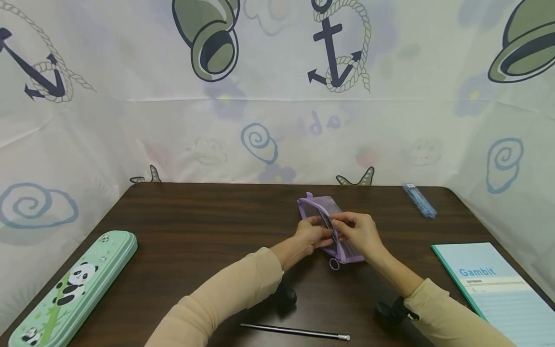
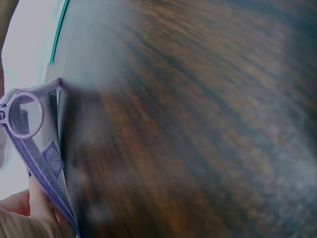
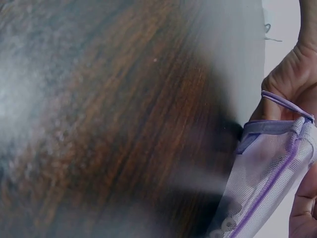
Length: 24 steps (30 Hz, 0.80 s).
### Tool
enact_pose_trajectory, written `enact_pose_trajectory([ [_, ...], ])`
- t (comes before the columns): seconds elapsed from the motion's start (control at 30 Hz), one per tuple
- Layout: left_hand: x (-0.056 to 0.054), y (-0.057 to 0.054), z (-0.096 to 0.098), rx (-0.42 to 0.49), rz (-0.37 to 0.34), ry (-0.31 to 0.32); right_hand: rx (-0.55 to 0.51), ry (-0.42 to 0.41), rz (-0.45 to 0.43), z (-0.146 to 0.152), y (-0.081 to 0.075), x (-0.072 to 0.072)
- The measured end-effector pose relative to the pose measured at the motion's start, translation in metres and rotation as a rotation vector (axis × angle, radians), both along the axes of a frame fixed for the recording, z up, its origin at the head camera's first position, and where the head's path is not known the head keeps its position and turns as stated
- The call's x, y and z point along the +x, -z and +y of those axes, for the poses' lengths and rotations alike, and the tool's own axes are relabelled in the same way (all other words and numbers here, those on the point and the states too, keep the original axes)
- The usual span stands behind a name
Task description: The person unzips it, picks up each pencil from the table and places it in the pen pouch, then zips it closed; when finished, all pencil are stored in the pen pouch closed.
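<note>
A purple mesh zip pouch point(image 1: 331, 203) lies tilted near the middle of the table, its zipped mouth parted. My left hand point(image 1: 309, 236) grips the near-left side of that mouth. On the opposite edge, my right hand point(image 1: 357, 235) pinches the pouch with thumb and fingers. A dark slim strip shows between the hands; whether it is the gap or something inside, I cannot tell. In the left wrist view, a round zip pull point(image 2: 40, 116) hangs at one end of the purple zip. The right wrist view shows the mesh side point(image 3: 265, 166) and a few small pale shapes low inside.
A black pencil point(image 1: 295, 330) with a white eraser end lies at the table's front. At left is a green panda pencil case point(image 1: 73, 289). A Gambit notebook point(image 1: 498, 284) lies at right, and a small blue translucent case point(image 1: 419, 200) at the back right.
</note>
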State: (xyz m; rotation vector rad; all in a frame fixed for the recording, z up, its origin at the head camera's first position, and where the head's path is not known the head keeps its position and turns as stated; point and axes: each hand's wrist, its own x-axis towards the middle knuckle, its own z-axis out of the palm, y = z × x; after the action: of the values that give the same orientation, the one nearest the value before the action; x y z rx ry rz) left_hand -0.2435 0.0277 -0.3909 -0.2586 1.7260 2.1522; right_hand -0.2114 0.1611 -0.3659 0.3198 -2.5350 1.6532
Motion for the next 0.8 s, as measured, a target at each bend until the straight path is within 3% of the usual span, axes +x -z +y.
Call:
enact_pose_trajectory([
  [0.37, 0.004, 0.0, 0.001, -0.031, 0.014, 0.005, -0.005, 0.003, 0.003, 0.0, -0.002, 0.002],
  [0.53, 0.01, -0.01, -0.01, -0.022, 0.041, 0.077, 0.005, 0.026, 0.02, 0.003, 0.001, 0.0],
  [0.57, 0.011, -0.012, -0.015, -0.022, 0.044, 0.113, 0.007, 0.031, 0.023, 0.003, 0.001, -0.001],
  [0.63, 0.016, -0.017, -0.027, -0.023, 0.045, 0.244, 0.007, 0.041, 0.025, 0.004, 0.001, -0.001],
  [0.7, 0.021, -0.021, -0.041, -0.028, 0.03, 0.435, 0.009, 0.046, 0.025, 0.005, 0.001, -0.001],
  [0.8, 0.034, -0.025, -0.064, -0.086, 0.015, 0.779, -0.002, 0.05, 0.019, 0.006, 0.0, 0.0],
])
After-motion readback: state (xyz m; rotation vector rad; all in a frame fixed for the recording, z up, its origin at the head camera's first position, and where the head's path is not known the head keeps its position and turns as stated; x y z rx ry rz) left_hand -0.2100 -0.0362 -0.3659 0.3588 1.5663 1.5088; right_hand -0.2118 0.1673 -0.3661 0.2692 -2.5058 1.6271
